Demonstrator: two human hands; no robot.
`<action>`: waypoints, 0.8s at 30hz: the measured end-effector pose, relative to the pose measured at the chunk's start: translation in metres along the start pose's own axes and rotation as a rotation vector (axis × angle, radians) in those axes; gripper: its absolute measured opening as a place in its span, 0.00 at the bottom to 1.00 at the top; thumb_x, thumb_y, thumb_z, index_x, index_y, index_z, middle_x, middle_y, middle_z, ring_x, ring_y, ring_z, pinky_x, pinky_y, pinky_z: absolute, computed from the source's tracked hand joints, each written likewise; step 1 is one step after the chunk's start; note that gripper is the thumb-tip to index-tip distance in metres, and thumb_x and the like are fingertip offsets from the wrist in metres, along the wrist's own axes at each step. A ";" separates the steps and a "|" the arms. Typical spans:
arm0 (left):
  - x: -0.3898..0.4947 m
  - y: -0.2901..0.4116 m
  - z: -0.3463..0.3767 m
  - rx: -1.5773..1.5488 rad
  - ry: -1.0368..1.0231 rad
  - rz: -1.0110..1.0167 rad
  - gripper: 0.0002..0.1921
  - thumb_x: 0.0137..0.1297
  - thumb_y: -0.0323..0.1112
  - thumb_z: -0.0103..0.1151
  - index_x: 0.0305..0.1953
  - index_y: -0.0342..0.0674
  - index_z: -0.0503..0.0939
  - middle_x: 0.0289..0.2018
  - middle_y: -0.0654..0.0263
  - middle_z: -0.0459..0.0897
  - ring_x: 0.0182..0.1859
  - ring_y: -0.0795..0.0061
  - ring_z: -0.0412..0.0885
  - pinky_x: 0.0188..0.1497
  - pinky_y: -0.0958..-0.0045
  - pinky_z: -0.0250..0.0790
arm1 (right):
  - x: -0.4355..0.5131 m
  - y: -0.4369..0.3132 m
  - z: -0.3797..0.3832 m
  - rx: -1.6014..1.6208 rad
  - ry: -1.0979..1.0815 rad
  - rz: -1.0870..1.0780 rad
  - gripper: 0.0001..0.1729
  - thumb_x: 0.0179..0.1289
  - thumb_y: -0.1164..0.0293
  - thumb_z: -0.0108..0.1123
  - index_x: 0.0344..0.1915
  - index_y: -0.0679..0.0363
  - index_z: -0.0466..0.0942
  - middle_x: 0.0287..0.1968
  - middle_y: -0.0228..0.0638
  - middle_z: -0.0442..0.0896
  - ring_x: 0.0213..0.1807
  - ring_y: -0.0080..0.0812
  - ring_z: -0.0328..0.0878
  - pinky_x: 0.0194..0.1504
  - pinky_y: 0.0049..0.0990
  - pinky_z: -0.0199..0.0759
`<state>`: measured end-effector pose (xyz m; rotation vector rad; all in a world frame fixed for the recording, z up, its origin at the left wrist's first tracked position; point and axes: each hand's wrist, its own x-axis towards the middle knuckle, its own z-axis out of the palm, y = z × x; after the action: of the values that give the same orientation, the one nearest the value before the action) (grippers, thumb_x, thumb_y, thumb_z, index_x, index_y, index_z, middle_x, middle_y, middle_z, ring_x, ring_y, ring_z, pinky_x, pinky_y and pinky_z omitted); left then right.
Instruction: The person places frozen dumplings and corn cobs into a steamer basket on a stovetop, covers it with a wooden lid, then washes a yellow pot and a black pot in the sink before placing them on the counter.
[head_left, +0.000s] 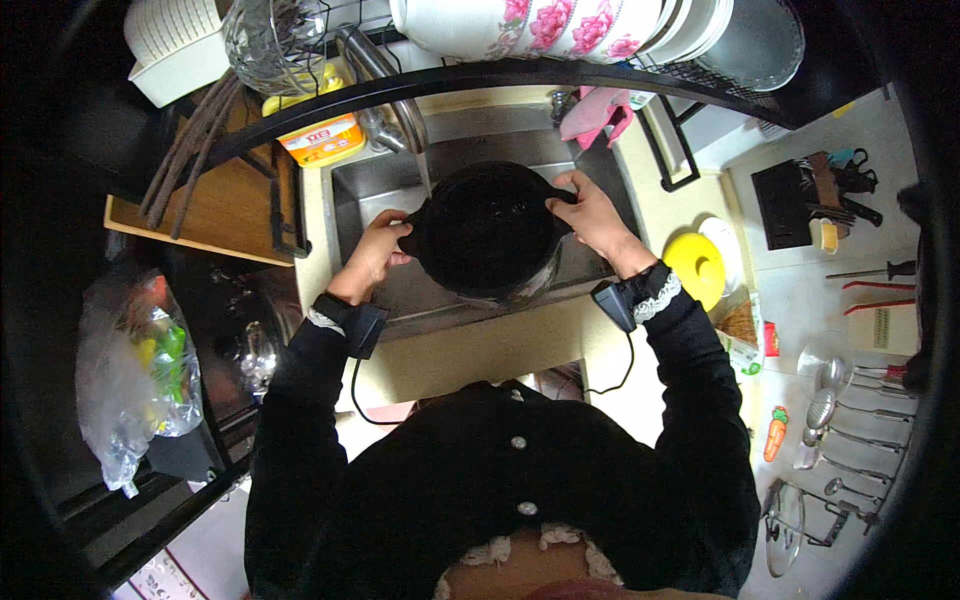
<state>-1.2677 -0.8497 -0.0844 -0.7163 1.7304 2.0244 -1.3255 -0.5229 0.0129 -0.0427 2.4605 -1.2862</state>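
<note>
A black two-handled pot is held above the stainless steel sink, its dark inside facing up. My left hand grips the pot's left handle, thumb on top. On the opposite side, my right hand is closed around the right handle. Just beyond the pot's left side, the metal faucet points down, with what looks like a thin stream of water below its spout. The pot covers much of the basin's middle. What the pot contains cannot be made out.
Bowls with pink flowers lie on a black rack over the sink's far edge. A yellow detergent bottle stands left of the faucet. A pink cloth hangs at the far right corner; a yellow lid lies on the right counter.
</note>
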 end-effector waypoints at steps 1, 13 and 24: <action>0.006 -0.008 0.011 0.091 0.003 0.051 0.14 0.67 0.36 0.51 0.52 0.46 0.73 0.32 0.72 0.78 0.28 0.80 0.74 0.29 0.74 0.71 | -0.004 -0.007 -0.004 -0.026 0.025 -0.009 0.22 0.58 0.67 0.65 0.51 0.61 0.72 0.26 0.39 0.79 0.22 0.28 0.74 0.27 0.27 0.68; 0.032 -0.058 0.098 -0.172 -0.331 0.159 0.18 0.73 0.45 0.44 0.56 0.42 0.71 0.36 0.71 0.77 0.31 0.80 0.72 0.30 0.72 0.67 | 0.037 -0.091 -0.035 -0.231 -0.041 -0.059 0.11 0.56 0.73 0.61 0.41 0.61 0.75 0.24 0.28 0.75 0.15 0.21 0.66 0.14 0.21 0.60; 0.040 -0.144 0.169 -0.655 -0.696 -0.059 0.07 0.70 0.40 0.51 0.41 0.46 0.75 0.30 0.73 0.74 0.27 0.82 0.69 0.24 0.81 0.61 | 0.105 -0.080 -0.020 -0.519 -0.286 0.265 0.08 0.56 0.72 0.57 0.37 0.59 0.75 0.21 0.28 0.72 0.13 0.21 0.66 0.11 0.22 0.59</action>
<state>-1.2368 -0.6606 -0.2038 -0.1645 0.6547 2.4063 -1.4415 -0.5738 0.0554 -0.0288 2.3790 -0.4766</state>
